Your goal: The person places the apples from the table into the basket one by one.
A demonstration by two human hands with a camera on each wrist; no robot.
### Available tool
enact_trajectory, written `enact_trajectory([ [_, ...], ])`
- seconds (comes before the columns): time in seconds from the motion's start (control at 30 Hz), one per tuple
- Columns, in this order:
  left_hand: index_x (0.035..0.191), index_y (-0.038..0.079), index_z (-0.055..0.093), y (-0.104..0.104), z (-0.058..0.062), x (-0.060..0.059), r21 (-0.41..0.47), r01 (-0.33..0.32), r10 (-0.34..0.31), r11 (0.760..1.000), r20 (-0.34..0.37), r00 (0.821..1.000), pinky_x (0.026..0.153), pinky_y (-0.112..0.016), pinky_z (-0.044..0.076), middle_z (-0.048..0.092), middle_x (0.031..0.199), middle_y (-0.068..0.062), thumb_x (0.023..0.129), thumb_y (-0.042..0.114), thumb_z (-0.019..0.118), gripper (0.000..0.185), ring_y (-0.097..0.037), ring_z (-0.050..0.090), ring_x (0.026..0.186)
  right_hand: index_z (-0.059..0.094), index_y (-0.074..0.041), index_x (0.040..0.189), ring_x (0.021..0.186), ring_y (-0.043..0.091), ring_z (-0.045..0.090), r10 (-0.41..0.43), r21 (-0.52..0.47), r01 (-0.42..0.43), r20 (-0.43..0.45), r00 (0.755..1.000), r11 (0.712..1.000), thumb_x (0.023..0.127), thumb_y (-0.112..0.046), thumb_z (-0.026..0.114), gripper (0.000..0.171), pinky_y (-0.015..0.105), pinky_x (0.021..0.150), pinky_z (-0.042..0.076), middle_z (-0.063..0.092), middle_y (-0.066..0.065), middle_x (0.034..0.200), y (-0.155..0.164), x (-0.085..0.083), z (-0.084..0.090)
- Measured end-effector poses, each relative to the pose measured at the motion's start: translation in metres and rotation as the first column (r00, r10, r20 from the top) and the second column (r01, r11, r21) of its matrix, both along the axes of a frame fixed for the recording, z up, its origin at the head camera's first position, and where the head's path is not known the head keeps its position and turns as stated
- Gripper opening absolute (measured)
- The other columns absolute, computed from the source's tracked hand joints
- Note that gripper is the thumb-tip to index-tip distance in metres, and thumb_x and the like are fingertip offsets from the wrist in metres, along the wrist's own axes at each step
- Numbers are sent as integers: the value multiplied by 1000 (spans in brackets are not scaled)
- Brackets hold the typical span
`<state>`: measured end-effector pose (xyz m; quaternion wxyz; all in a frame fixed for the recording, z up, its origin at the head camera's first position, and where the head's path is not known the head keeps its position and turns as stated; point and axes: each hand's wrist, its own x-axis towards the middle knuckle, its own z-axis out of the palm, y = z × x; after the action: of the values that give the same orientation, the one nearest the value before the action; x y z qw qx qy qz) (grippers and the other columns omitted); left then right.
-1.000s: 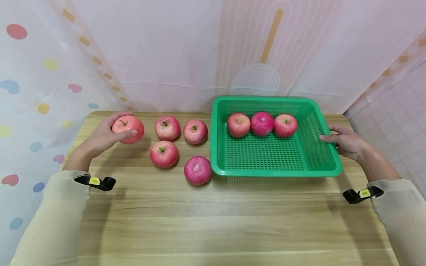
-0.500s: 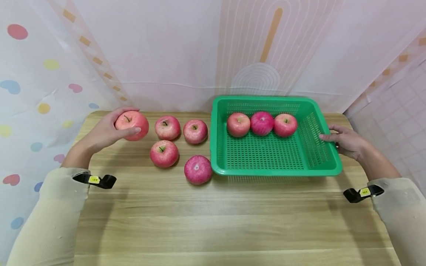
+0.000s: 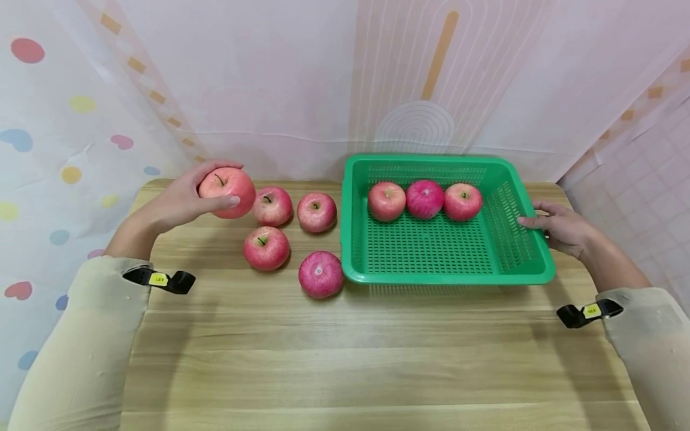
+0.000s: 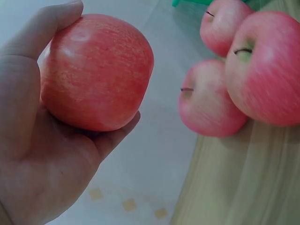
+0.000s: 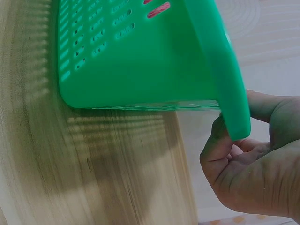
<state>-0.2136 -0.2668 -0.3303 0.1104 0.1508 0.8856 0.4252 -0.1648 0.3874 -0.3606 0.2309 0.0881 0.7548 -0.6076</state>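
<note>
My left hand (image 3: 183, 200) grips a red apple (image 3: 227, 191) and holds it lifted above the table's far left; in the left wrist view the apple (image 4: 96, 72) sits in my palm (image 4: 37, 154) with thumb and fingers curled round it. Several more apples lie on the wooden table (image 3: 345, 359), the nearest one (image 3: 272, 206) just right of the held one. A green plastic basket (image 3: 530, 272) holds three apples (image 3: 424, 199) along its far wall. My right hand (image 3: 560, 227) grips the basket's right rim (image 5: 232, 93), thumb over the top and fingers curled below.
Two apples (image 3: 266, 248) (image 3: 320, 275) lie in front of the basket's left side, another (image 3: 316, 212) behind them. Patterned curtains close in the back and both sides. Black bands sit on both cream sleeves (image 3: 159, 279).
My left hand has lifted the apple off the table and carried it up and to the right, toward the other apples. My right hand and the basket have stayed put.
</note>
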Motion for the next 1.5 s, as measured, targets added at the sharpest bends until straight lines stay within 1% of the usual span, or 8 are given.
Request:
enact_trajectory([
  [0.27,147,25,49,21,17,-11,-3,74,-74,997,-16,997,88,-21,47,60,127,-2,95,27,73,57,-17,56,111,58,-18,108,82,11,69,-3,-34,3,-7,1000,999,104,-6,57,13,29,71,60,68,-2,93,1,1,0],
  [0.43,148,26,49,33,26,-18,4,94,-94,996,17,995,92,-25,46,58,130,-1,95,30,73,58,-16,55,113,58,-18,108,82,12,70,-4,-61,3,-13,1000,998,104,-5,56,14,30,71,60,69,-1,93,1,1,-1],
  [0.53,148,25,49,39,30,-21,18,110,-111,994,34,993,93,-26,45,58,130,-1,95,31,74,59,-16,54,115,57,-17,109,82,12,69,-5,-59,5,-8,1000,998,104,-5,56,13,29,71,60,68,-1,93,1,1,-1],
  [0.67,147,23,50,46,35,-24,35,132,-133,991,36,990,94,-26,45,58,129,-2,95,30,74,59,-17,54,114,57,-18,109,82,12,69,-12,-57,12,0,1000,998,104,-5,56,13,30,71,60,68,-1,93,1,1,-1],
  [0.87,146,24,51,58,43,-26,42,150,-152,988,38,988,96,-29,44,60,129,-3,94,32,74,58,-17,55,115,59,-18,109,82,13,70,-15,-86,14,-7,1000,996,104,-4,56,15,30,70,60,69,0,93,2,1,-1],
  [1.1,147,22,50,77,48,-30,25,190,-190,982,26,981,100,-37,43,57,132,-2,94,33,74,59,-17,53,117,58,-17,109,81,14,70,-14,-108,12,-10,1000,994,104,-3,55,14,31,69,60,69,2,93,2,3,-2],
  [1.3,148,20,50,95,51,-36,40,234,-235,972,28,972,100,-37,47,57,133,-2,94,31,73,60,-17,53,117,58,-17,109,81,14,70,-7,-122,5,-16,1000,992,104,-3,55,15,31,69,60,69,2,94,2,3,-3],
  [1.5,147,22,51,113,52,-44,33,255,-255,966,24,967,101,-39,46,58,131,-1,92,37,74,61,-16,53,117,57,-17,110,82,14,70,-10,-117,8,-14,1000,993,104,-3,55,15,31,69,60,69,2,94,2,3,-3],
])
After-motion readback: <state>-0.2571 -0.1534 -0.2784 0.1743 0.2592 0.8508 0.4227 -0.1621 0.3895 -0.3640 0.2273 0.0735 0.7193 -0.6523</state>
